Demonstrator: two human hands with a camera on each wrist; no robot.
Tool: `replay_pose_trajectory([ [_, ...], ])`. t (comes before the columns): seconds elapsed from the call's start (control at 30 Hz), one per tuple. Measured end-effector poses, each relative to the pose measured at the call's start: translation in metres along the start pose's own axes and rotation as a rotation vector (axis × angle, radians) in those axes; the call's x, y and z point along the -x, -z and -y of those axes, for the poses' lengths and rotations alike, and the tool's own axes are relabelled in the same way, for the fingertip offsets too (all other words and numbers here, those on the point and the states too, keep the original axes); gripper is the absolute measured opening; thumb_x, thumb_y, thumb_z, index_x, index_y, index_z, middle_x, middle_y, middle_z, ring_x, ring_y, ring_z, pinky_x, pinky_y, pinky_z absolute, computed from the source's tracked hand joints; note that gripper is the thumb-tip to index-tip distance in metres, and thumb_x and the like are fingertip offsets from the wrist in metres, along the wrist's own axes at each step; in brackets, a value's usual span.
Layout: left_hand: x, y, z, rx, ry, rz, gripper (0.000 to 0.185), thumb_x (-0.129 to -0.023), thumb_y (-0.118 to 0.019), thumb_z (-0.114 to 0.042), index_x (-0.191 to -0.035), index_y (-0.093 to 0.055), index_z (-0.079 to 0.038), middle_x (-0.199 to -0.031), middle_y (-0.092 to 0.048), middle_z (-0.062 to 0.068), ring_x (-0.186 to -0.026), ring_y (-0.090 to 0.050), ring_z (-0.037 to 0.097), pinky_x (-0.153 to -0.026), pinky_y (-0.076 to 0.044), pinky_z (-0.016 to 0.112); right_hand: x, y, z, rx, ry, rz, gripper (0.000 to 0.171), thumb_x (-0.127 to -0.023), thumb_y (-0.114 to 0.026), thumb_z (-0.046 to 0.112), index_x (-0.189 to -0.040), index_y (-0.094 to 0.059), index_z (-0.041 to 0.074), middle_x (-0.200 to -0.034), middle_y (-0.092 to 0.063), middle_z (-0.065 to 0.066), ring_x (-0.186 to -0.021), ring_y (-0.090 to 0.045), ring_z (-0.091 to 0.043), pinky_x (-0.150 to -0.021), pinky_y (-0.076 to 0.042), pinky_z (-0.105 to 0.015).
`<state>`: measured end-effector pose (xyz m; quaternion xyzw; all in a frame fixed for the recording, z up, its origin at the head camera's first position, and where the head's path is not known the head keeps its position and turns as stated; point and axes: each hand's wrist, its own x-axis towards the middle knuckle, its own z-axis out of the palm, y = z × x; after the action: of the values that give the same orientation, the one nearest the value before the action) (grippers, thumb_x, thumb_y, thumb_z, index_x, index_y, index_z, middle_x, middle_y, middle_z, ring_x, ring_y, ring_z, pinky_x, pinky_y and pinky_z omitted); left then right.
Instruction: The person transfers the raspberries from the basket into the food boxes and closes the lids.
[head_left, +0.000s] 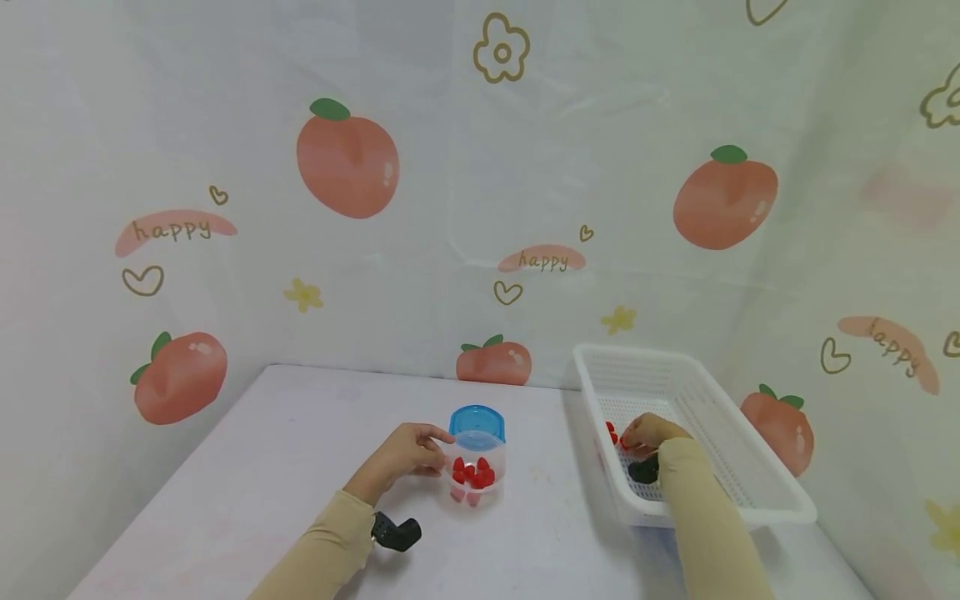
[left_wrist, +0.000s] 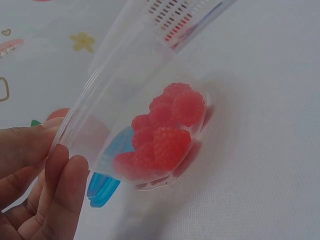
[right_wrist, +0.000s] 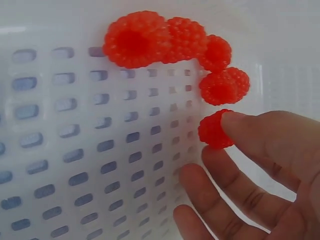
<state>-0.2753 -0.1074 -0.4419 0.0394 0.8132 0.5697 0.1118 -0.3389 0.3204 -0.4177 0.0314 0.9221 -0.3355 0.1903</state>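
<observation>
A clear plastic container (left_wrist: 95, 80) with several raspberries (left_wrist: 172, 145) inside stands on the table. My left hand (head_left: 408, 454) pinches its rim between thumb and fingers, as the left wrist view shows. Inside the white basket, my right hand (right_wrist: 265, 175) holds one raspberry (right_wrist: 214, 131) between thumb and index finger. Several more raspberries (right_wrist: 137, 40) lie along the basket wall, close to those fingertips. Just behind the container is a blue lid (head_left: 477, 421).
The white perforated basket (head_left: 765, 467) stands on the right side of the white table (head_left: 300, 417). A printed curtain (head_left: 450, 167) hangs behind the table. Each wrist carries a small black camera (head_left: 396, 532).
</observation>
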Motion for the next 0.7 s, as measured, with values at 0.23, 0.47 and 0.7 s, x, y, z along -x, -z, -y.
replay_pose_trajectory([
  [0.23,-0.001,-0.001,0.0,-0.001,-0.002,0.001,0.028,-0.084,-0.072,-0.005,-0.112,-0.068,-0.005,-0.082,-0.063,0.008,-0.069,-0.065,0.016,-0.07,-0.06,0.032,0.006,0.004,0.003,-0.1,0.065,-0.054,0.012,-0.092,-0.056,0.006,-0.096,-0.057,-0.006,-0.087,-0.065,-0.006,-0.079,-0.061,-0.016,-0.071,-0.054,-0.032],
  [0.47,-0.001,-0.001,-0.001,-0.005,-0.001,-0.002,0.028,-0.084,-0.071,-0.004,-0.112,-0.068,-0.004,-0.082,-0.063,0.008,-0.068,-0.065,0.017,-0.07,-0.06,0.032,0.006,0.01,0.009,-0.193,0.153,-0.113,0.021,-0.093,-0.055,0.005,-0.106,-0.053,-0.012,-0.089,-0.065,-0.008,-0.076,-0.061,-0.013,-0.07,-0.054,-0.031],
  [0.7,-0.002,0.0,0.0,-0.001,0.0,-0.004,0.028,-0.084,-0.071,-0.003,-0.111,-0.068,-0.004,-0.082,-0.063,0.008,-0.067,-0.065,0.017,-0.07,-0.06,0.032,0.008,0.012,0.018,-0.168,0.228,-0.202,0.028,-0.094,-0.056,0.007,-0.111,-0.052,-0.014,-0.104,-0.065,-0.026,-0.083,-0.065,-0.023,-0.077,-0.057,-0.039],
])
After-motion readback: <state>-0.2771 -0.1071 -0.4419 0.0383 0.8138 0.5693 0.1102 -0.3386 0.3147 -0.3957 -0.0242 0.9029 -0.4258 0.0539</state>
